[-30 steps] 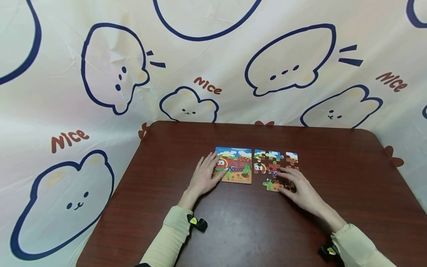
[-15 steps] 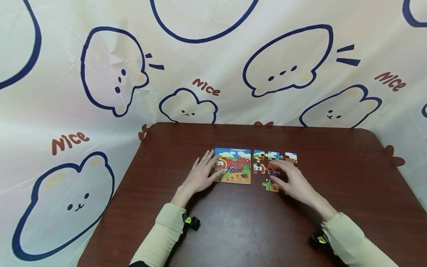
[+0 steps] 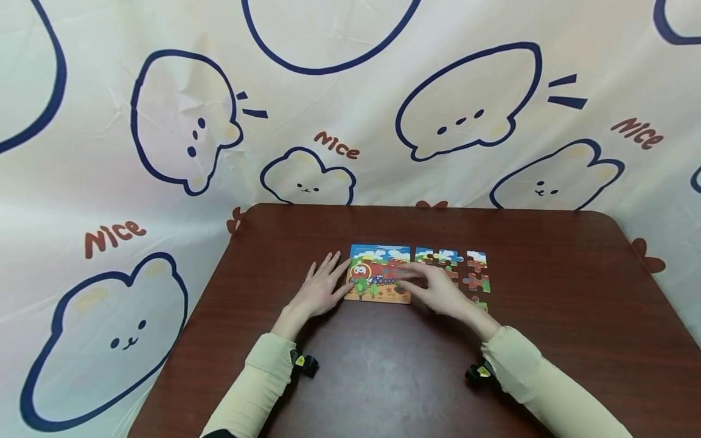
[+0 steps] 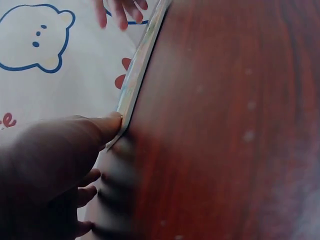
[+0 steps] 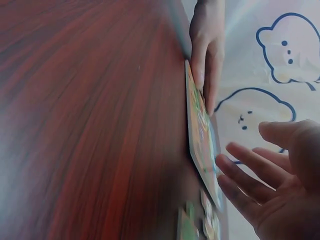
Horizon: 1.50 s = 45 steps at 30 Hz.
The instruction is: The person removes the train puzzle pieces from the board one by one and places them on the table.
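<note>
A rectangular picture puzzle board (image 3: pixel 378 293), showing a red train with eyes under a blue sky, lies flat on the table. My left hand (image 3: pixel 316 293) is at its left side, fingers spread, with the thumb (image 4: pixel 107 125) at the board's near left corner. Over the board's right part hovers my right hand (image 3: pixel 440 292), its fingers apart and nothing between them in the right wrist view. Loose jigsaw pieces of a like picture, such as a sky piece (image 3: pixel 476 260) and a green-and-red piece (image 3: pixel 479 282), lie right of the board. My right hand and wrist hide several of them.
The dark brown wooden table (image 3: pixel 350 377) reaches back to a pale cloth backdrop (image 3: pixel 181 231) printed with blue-outlined bears. A wrist camera (image 3: pixel 305 364) sits under the left sleeve, another camera (image 3: pixel 479 372) under the right sleeve.
My right hand has moved left from the loose pieces to over the board's right part. The left hand has slid slightly left, uncovering more of the board. The head view has shifted a little.
</note>
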Each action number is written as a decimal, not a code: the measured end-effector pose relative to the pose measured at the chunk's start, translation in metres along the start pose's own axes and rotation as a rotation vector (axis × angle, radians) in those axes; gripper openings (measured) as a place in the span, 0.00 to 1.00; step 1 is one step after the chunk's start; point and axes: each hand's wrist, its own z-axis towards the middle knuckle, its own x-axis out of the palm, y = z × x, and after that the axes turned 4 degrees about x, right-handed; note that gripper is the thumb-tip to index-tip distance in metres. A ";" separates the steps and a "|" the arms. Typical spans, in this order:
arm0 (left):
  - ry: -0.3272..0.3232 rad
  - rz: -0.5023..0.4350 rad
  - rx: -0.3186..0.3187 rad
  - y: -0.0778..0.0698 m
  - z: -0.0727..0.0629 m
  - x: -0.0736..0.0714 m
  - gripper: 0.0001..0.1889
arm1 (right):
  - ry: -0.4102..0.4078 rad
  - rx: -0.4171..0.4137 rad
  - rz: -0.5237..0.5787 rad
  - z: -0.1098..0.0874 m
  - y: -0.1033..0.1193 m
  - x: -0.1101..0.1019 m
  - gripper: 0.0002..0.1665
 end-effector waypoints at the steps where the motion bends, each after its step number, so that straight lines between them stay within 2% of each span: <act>1: -0.002 -0.003 0.000 0.000 -0.001 0.001 0.37 | 0.016 -0.001 0.011 0.005 0.001 0.004 0.24; 7: -0.042 -0.009 0.015 0.004 -0.001 0.010 0.37 | 0.068 0.010 0.034 0.027 0.005 0.021 0.22; 12: -0.057 -0.010 0.013 0.006 -0.001 0.014 0.37 | 0.048 0.006 0.019 0.037 0.002 0.031 0.19; 17: -0.060 -0.014 0.009 0.006 -0.002 0.013 0.37 | 0.034 -0.002 0.058 0.044 -0.001 0.040 0.16; 23: -0.070 -0.022 0.011 0.008 -0.001 0.013 0.36 | 0.032 0.020 0.103 0.045 -0.003 0.043 0.15; 30: -0.052 -0.021 0.010 0.006 -0.002 0.012 0.37 | 0.014 0.045 0.121 0.044 -0.002 0.044 0.14; 37: -0.073 -0.033 0.020 0.005 -0.002 0.011 0.36 | 0.069 0.063 0.175 0.048 -0.001 0.046 0.16; 45: -0.074 -0.039 0.017 0.007 -0.002 0.014 0.36 | 0.106 0.079 0.204 0.047 0.003 0.049 0.27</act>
